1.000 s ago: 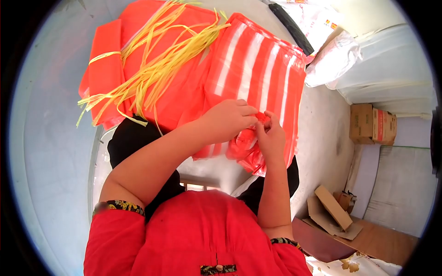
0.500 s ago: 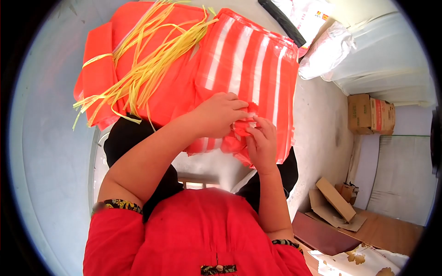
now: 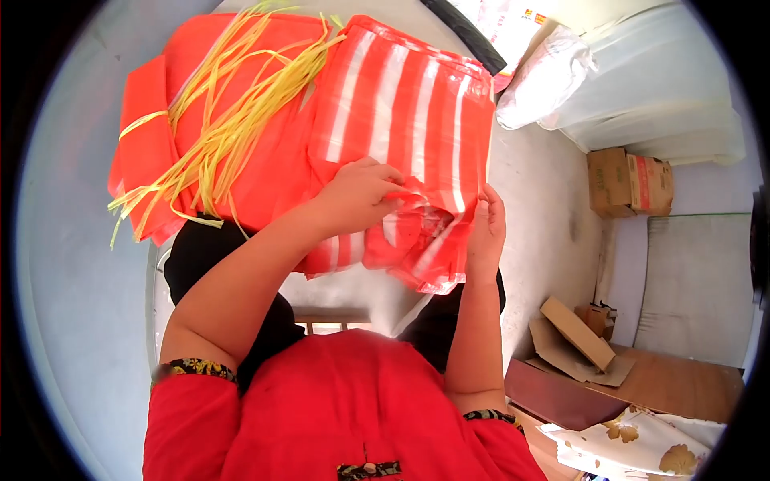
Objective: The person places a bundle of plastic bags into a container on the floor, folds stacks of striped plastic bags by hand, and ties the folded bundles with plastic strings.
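Note:
A stack of red-and-white striped plastic bags point(image 3: 401, 104) lies across my knees, its near end crumpled and lifted. My left hand point(image 3: 359, 195) rests on the near part, fingers closed on a fold of the top bag. At the right edge, my right hand point(image 3: 488, 228) pinches the bag's side between thumb and fingers. Between the two hands the plastic is gathered into creases. To the left lie plain red folded bags point(image 3: 265, 152), with a bundle of yellow plastic strips point(image 3: 249, 120) spread over them. One yellow strip is tied round a folded red bundle point(image 3: 146, 120).
A black roll point(image 3: 465, 32) and a white plastic sack point(image 3: 545, 76) lie beyond the stack on the right. A cardboard box point(image 3: 630, 183) stands by the wall. Flattened cardboard point(image 3: 577, 341) rests on a brown wooden surface point(image 3: 682, 385) at lower right.
My right hand has moved right, from beside the left hand to the bag's right edge, spreading the crumpled plastic. My left hand stays on the bag. The whole view has shifted slightly.

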A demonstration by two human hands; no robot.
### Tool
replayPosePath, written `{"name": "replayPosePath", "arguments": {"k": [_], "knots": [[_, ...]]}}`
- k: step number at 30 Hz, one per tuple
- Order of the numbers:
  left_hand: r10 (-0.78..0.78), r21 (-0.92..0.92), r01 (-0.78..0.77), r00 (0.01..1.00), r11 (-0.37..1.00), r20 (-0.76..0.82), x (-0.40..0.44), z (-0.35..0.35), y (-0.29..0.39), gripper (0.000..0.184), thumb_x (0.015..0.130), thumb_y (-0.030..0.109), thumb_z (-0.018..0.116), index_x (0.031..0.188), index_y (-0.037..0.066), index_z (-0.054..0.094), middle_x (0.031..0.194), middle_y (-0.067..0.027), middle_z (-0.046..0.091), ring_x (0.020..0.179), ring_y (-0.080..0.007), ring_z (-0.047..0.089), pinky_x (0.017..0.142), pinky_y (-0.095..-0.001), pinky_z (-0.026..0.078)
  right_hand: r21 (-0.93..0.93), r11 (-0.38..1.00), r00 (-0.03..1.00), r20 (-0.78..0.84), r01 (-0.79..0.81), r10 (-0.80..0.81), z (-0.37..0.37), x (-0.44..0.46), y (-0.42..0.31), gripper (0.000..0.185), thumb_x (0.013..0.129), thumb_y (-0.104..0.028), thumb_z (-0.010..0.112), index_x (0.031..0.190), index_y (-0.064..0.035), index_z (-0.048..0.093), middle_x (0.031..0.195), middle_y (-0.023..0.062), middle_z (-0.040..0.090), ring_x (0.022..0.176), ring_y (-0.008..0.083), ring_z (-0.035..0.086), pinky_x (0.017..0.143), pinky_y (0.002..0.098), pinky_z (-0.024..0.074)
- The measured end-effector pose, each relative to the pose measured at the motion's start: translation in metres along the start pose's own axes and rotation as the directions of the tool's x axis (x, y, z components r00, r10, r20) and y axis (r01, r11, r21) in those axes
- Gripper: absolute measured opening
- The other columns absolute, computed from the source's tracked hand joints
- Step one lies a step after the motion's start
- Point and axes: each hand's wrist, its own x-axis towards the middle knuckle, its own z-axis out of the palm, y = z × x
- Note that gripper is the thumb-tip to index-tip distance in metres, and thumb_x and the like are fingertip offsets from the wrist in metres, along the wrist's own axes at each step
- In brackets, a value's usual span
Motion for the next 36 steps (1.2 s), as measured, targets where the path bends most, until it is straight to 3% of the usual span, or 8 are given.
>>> {"name": "replayPosePath", "arguments": {"k": [6,13,15,18,23,27,31,36], "knots": [[-0.044,-0.084,0.046,0.999,0.995,0.027,0.003,-0.004,0.001,0.021,0.097,0.017,0.068,0.114,0.008,0.077,0.125,-0.0065,0.068,0.117,-0.0289,0.059,0.100,-0.0410,0.048,0.085,0.981,0.984,0.038,-0.177,0.174,-0.012,0.004,0.000,0.052,0.108,-0.030,0.055,0.151,-0.0020,0.045,0.143,0.0128,0.057,0.131,0.0215,0.054,0.110,0.0348,0.0421],[-0.074,-0.100,0.076,0.997,0.992,0.027,0.001,-0.006,0.004,0.024,0.096,0.023,0.068,0.111,0.007,0.077,0.124,-0.0058,0.068,0.117,-0.0310,0.059,0.103,-0.0434,0.047,-0.030,0.980,0.980,0.010,-0.196,0.196,-0.019,0.000,-0.005,0.063,0.099,-0.013,0.061,0.156,-0.0017,0.036,0.154,0.0173,0.046,0.137,0.0236,0.050,0.112,0.0361,0.0430],[0.044,0.036,-0.045,0.998,0.998,0.045,-0.001,-0.002,0.000,0.026,0.091,0.016,0.071,0.117,0.012,0.075,0.126,-0.0067,0.067,0.119,-0.0302,0.059,0.102,-0.0426,0.048,-0.024,0.981,0.977,0.092,-0.192,0.194,-0.032,-0.009,0.005,0.068,0.098,-0.007,0.062,0.158,0.0002,0.030,0.159,0.0169,0.038,0.142,0.0237,0.045,0.114,0.0362,0.0424],[0.139,0.205,-0.150,0.988,0.967,0.064,-0.005,-0.002,0.005,0.039,0.084,0.009,0.074,0.122,0.018,0.074,0.129,-0.0066,0.064,0.121,-0.0297,0.058,0.102,-0.0437,0.048,-0.025,0.963,0.952,0.146,-0.268,0.269,-0.039,-0.038,-0.015,0.072,0.094,-0.001,0.061,0.159,0.0003,0.029,0.158,0.0188,0.039,0.141,0.0244,0.047,0.113,0.0371,0.0442],[0.175,0.317,-0.189,0.982,0.929,0.072,-0.010,0.001,0.012,0.046,0.078,0.006,0.075,0.121,0.021,0.073,0.133,-0.0060,0.062,0.125,-0.0291,0.056,0.103,-0.0454,0.046,-0.094,0.962,0.951,0.153,-0.255,0.267,-0.057,-0.061,-0.017,0.061,0.091,0.008,0.060,0.149,-0.0021,0.045,0.135,0.0136,0.061,0.111,0.0177,0.067,0.093,0.0297,0.0555],[0.191,0.346,-0.202,0.979,0.916,0.064,-0.011,0.004,0.012,0.045,0.079,0.007,0.073,0.121,0.021,0.073,0.133,-0.0059,0.062,0.125,-0.0287,0.056,0.105,-0.0446,0.045,-0.249,0.967,0.964,0.267,0.056,0.013,-0.044,-0.038,-0.033,0.038,0.091,-0.006,0.069,0.128,0.0005,0.065,0.125,0.0112,0.066,0.107,0.0163,0.066,0.090,0.0293,0.0529],[0.199,0.339,-0.210,0.978,0.917,0.068,-0.011,0.002,0.012,0.044,0.081,0.007,0.071,0.123,0.021,0.072,0.136,-0.0066,0.061,0.124,-0.0286,0.056,0.105,-0.0440,0.045,-0.333,0.943,0.908,0.390,-0.016,0.153,0.003,0.001,-0.056,0.034,0.096,-0.013,0.066,0.128,-0.0004,0.066,0.114,0.0075,0.072,0.106,0.0152,0.063,0.092,0.0291,0.0508],[0.184,0.314,-0.196,0.981,0.929,0.068,-0.011,0.000,0.011,0.040,0.083,0.007,0.069,0.119,0.021,0.077,0.142,-0.0095,0.059,0.122,-0.0300,0.057,0.104,-0.0445,0.045,-0.062,0.982,0.881,0.433,-0.179,0.188,0.039,0.024,-0.036,0.034,0.110,-0.019,0.050,0.137,-0.0002,0.058,0.120,0.0061,0.068,0.094,0.0096,0.064,0.084,0.0268,0.0543]]}}
